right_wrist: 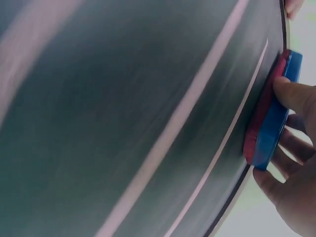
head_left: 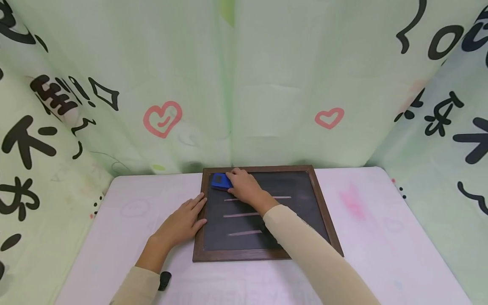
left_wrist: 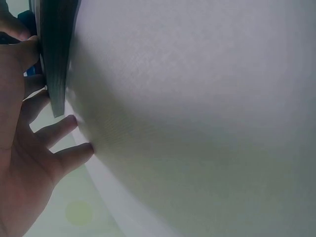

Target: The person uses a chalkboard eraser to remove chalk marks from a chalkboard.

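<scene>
A small blackboard (head_left: 213,239) with a brown wooden frame lies on the table, marked with three pale chalk lines (head_left: 240,215). My right hand (head_left: 248,188) grips a blue blackboard eraser (head_left: 221,181) at the board's far left corner, above the top line. In the right wrist view, the eraser's red felt side (right_wrist: 261,111) faces the board, with thumb and fingers around its blue back. My left hand (head_left: 183,222) rests at the left side of the frame, fingers spread and fairly straight. From the left wrist, some fingertips (left_wrist: 85,149) show beyond the frame's corner. My right forearm hides part of the board.
The table's pale pinkish cover (head_left: 152,195) extends around the board and bears a pink smudge (head_left: 354,201) on the right. Light green curtains (head_left: 267,84) with black lettering and red hearts hang behind and at both sides, close to the board's far edge.
</scene>
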The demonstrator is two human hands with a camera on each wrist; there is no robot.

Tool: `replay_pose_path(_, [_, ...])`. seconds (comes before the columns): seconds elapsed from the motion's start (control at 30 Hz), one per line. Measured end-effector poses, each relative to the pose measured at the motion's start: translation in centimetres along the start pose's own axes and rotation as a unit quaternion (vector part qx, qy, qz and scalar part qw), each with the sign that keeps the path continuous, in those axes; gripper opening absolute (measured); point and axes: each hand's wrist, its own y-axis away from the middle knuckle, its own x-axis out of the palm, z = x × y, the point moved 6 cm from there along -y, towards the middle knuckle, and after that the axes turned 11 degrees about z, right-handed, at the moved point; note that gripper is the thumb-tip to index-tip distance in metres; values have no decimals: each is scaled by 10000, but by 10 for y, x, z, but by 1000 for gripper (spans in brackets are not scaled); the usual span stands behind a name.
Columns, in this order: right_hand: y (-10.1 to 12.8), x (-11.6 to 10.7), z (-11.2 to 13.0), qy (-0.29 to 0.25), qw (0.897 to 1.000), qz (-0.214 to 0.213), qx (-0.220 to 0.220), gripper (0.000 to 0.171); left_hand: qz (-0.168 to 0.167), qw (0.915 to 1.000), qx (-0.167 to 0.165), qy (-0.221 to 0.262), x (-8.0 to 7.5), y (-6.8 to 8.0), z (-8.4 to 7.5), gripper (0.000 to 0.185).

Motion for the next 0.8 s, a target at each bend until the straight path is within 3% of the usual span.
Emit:
replay_pose_path(0.37, [-3, -2, 20, 185, 9997, -106, 74, 62, -31, 10000, 22, -36, -2, 0, 0, 67])
replay_pose_path(0.8, [-3, -1, 16, 15, 9997, 41, 260, 63, -5, 10000, 11, -20, 1, 0, 0, 67])
